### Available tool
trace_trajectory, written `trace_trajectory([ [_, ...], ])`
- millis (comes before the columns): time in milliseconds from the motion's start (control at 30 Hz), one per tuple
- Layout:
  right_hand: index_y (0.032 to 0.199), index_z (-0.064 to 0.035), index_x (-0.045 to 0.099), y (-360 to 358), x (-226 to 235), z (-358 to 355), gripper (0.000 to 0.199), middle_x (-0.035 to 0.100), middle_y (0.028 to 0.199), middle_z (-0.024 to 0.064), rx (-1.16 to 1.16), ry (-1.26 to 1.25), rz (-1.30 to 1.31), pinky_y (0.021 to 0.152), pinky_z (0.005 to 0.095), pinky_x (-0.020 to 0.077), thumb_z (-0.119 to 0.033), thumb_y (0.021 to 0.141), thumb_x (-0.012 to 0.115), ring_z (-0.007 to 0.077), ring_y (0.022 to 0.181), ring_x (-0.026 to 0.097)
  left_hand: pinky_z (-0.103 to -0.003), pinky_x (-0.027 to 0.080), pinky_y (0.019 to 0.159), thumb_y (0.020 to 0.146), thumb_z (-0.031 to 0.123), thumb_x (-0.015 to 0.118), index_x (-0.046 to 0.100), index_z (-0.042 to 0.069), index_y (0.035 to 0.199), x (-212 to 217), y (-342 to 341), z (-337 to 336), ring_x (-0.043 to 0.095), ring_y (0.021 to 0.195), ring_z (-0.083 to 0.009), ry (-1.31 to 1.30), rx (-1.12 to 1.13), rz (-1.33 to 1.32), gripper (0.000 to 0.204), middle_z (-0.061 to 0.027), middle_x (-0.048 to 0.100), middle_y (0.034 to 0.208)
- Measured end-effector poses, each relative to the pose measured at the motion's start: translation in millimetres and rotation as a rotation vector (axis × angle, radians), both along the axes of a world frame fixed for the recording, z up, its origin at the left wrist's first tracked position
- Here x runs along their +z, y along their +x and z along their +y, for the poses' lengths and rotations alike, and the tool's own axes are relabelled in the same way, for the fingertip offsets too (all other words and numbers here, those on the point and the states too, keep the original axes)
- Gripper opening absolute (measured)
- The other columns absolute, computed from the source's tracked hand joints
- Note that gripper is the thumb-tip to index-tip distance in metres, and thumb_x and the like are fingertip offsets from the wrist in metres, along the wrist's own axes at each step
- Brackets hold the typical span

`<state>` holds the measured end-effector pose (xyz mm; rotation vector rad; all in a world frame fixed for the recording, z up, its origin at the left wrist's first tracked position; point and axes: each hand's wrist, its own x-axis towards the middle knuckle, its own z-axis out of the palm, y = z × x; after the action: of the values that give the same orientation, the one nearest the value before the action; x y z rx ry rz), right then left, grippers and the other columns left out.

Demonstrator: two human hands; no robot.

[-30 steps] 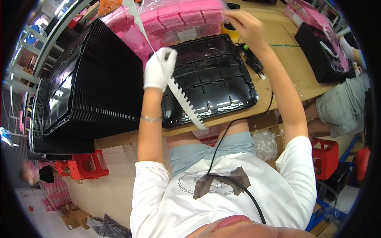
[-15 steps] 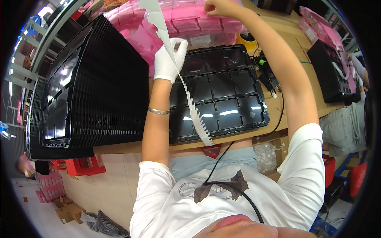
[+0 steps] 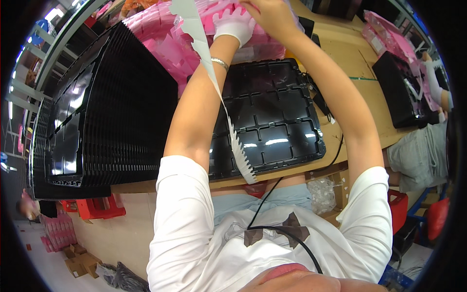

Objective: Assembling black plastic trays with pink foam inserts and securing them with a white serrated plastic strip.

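My left hand [image 3: 235, 26], in a white glove, reaches over the pink plastic-wrapped packages [image 3: 262, 47] at the back of the table. Its fingers are spread, with nothing visible in them. Beside it my bare right hand [image 3: 272, 18] is bent over the same packages, its fingers curled together near the top edge of the view. What those fingers hold, if anything, is hidden. Below my hands lies a black plastic tray [image 3: 270, 119] with several shallow compartments. A white strip with a jagged edge [image 3: 237, 146] hangs across the view, in front of my left forearm.
A tall stack of black trays [image 3: 131, 97] stands at the left. A black cable [image 3: 340, 148] runs along the tray's right side. Farther right are a black box [image 3: 401, 90] and a co-worker's gloved hand [image 3: 433, 73]. Red stools [image 3: 99, 207] stand below the table's left end.
My left hand has moved forward and right, from above the tray to the pink packages, and its fingers have spread. My right hand has shifted slightly, now beside the left one.
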<state>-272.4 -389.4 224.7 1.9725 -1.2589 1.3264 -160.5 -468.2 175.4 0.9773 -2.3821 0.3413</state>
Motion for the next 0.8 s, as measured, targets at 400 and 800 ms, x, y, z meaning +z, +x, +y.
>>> trace_trajectory([
  [400,0.103,-0.0041,0.065,36.3,-41.5,155.2,0.029,0.065,0.099,0.0093,0.177,-0.215,0.286,0.081,0.0356,0.0501,-0.013,0.075,0.069,0.0246,0.090,0.063,-0.043,0.046,0.099,0.095,0.040,0.044,0.055,0.017,0.134,-5.6,40.6,4.4,0.060,0.114,-0.0333,0.226,-0.055,-0.025,0.046,-0.0114,0.062,0.128],
  [800,0.104,-0.0019,0.066,13.6,-56.3,187.1,0.020,0.067,0.101,0.0037,0.480,0.630,-1.446,0.078,0.0264,0.0499,-0.017,0.091,0.068,0.0097,0.092,0.062,-0.042,0.049,0.094,0.093,0.034,0.048,0.060,0.015,0.128,-12.5,60.6,-9.1,0.063,0.107,-0.0351,0.152,-0.147,0.114,0.042,-0.0135,0.065,0.121],
])
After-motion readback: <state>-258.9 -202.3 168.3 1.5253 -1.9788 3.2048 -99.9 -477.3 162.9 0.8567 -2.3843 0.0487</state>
